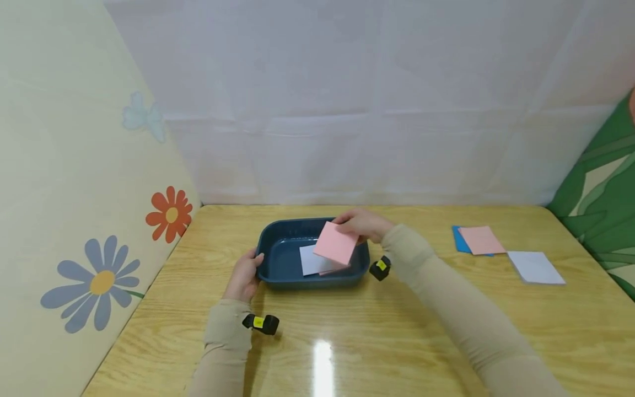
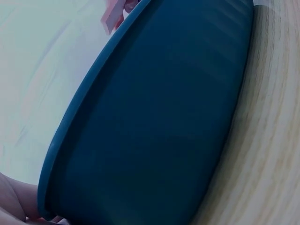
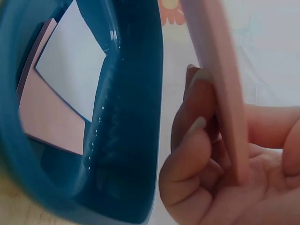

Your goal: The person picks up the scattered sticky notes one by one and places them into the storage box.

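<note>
A dark blue rectangular basin [image 1: 283, 259] stands on the wooden table. At its left end my left hand [image 1: 243, 277] grips the rim, thumb over the edge. Above the basin's right part, my right hand [image 1: 364, 225] pinches a pink paper pad [image 1: 336, 243] between thumb and fingers; the right wrist view shows the pad's thick edge [image 3: 225, 93]. Inside the basin lie a white paper pad [image 1: 311, 261] and, partly under it, another pink pad [image 3: 51, 122]. In the left wrist view the basin's outer wall [image 2: 150, 117] covers most of the frame.
Farther right on the table, a pink pad [image 1: 481, 240] overlaps a blue pad [image 1: 461, 241], and a white pad [image 1: 536, 267] lies beside them. A white cloth [image 1: 377, 110] hangs behind the table. Flower-printed panels [image 1: 101, 282] stand at the sides.
</note>
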